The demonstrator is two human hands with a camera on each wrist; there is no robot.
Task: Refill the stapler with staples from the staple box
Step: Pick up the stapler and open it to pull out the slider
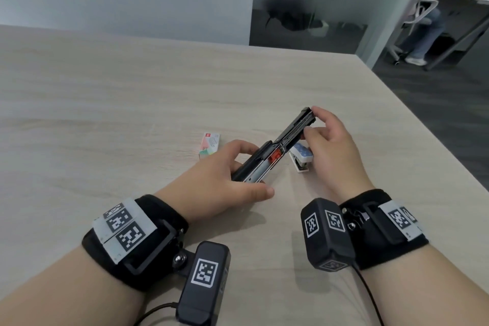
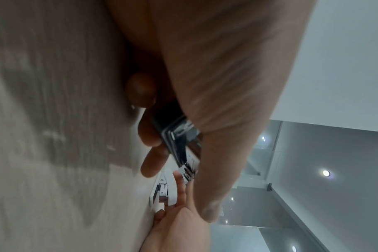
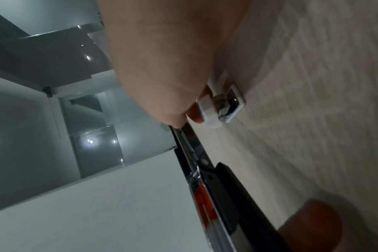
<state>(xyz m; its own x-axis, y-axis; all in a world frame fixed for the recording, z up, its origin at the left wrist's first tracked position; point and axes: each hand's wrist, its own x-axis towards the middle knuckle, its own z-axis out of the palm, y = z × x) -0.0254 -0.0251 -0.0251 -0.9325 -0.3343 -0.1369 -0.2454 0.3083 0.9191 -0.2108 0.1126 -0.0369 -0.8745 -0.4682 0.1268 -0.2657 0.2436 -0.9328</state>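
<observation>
Two hands on black stapler (image 1: 275, 149), left hand (image 1: 222, 182) gripping rear, right hand (image 1: 328, 143) pinching front tip.

wooden table (image 1: 132, 92), staple box (image 1: 209, 146), small stapler (image 1: 300, 158)

Black stapler (image 1: 275, 148) opened, held tilted above the table; staple box (image 1: 209, 147) flat at its 9 o'clock.

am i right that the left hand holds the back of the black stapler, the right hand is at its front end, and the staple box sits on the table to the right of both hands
Not quite: in the head view the staple box lies to the left of the black stapler, beyond the left hand. The thing on the right, under the right hand, is a small white stapler. The rest is right.
</observation>
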